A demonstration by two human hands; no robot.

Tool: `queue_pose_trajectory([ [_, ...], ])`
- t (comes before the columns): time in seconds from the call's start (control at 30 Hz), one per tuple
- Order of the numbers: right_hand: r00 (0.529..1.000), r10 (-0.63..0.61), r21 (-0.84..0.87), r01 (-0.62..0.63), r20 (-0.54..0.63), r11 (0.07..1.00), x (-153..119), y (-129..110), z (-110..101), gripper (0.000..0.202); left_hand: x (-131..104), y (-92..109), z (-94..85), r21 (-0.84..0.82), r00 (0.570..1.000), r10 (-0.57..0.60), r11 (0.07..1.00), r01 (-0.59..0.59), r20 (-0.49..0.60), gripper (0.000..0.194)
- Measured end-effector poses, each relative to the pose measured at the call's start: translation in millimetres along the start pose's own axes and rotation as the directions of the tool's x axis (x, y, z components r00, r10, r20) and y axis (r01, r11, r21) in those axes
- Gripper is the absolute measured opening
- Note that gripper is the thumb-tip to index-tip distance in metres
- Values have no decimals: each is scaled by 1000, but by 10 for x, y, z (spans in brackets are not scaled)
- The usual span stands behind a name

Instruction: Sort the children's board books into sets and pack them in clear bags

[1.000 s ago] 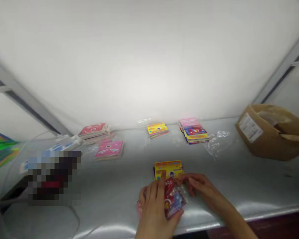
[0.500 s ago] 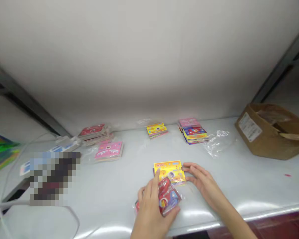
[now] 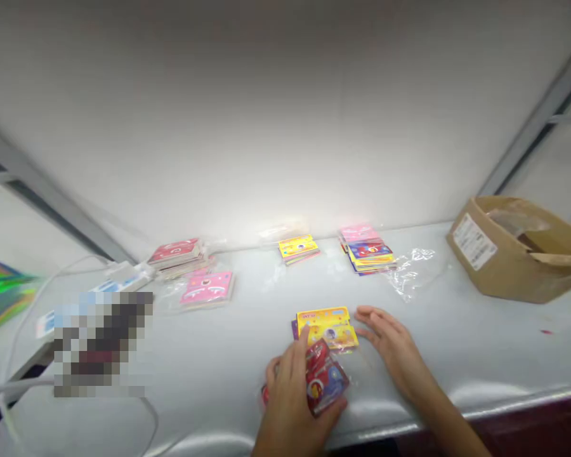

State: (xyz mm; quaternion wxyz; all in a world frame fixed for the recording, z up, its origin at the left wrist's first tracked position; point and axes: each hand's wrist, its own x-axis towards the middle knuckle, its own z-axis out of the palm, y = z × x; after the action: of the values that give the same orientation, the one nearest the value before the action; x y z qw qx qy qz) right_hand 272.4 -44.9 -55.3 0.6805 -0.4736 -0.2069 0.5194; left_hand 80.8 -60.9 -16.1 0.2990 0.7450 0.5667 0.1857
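My left hand [image 3: 292, 397] is closed on a red and blue card pack [image 3: 324, 379] in clear plastic, its thumb along the lower edge. The index fingertip reaches the left part of a yellow card stack [image 3: 330, 330], which lies flat just beyond the pack. A dark purple edge shows under that stack's left side. To its right is my right hand [image 3: 390, 343], fingers stretched out and holding nothing. Its fingertips are close to the stack's right edge; whether they touch it I cannot tell.
At the back stand a red card stack [image 3: 176, 254], a pink stack [image 3: 207, 287], a small yellow stack [image 3: 297, 246] and a mixed stack [image 3: 368, 251]. Beside that lies clear plastic film [image 3: 412, 273]. A cardboard box [image 3: 514, 260] stands right; cables [image 3: 19, 387] run left.
My right hand has drawn slightly right from the yellow stack's edge. The yellow top has shifted a little right, baring more purple at left. My left hand keeps its hold.
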Motion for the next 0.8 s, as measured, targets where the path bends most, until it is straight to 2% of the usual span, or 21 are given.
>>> queue_pose_trajectory([
  [0.13,996,18,-58,-13,83,998,2,-8,-4,27,-3,-31,14,15,999,35,999,-35,-3,82],
  [0.27,991,32,-17,-30,131,999,-1,-29,-22,29,-11,-74,40,1,998,67,998,-67,14,82],
  [0.47,993,52,-26,-50,108,998,-15,-41,-29,32,-25,-108,66,-21,996,86,996,-86,5,85],
  [0.57,996,17,-47,-13,86,999,-17,-40,-39,33,-42,-118,65,-38,994,106,994,-106,-15,85],
  [0.7,998,-18,59,14,58,998,-8,-46,-46,39,-85,-98,96,-99,988,151,983,-153,-26,87],
  [0.8,999,-14,97,11,29,995,-4,-65,-49,52,-119,-60,146,-119,979,198,972,-201,-41,90],
])
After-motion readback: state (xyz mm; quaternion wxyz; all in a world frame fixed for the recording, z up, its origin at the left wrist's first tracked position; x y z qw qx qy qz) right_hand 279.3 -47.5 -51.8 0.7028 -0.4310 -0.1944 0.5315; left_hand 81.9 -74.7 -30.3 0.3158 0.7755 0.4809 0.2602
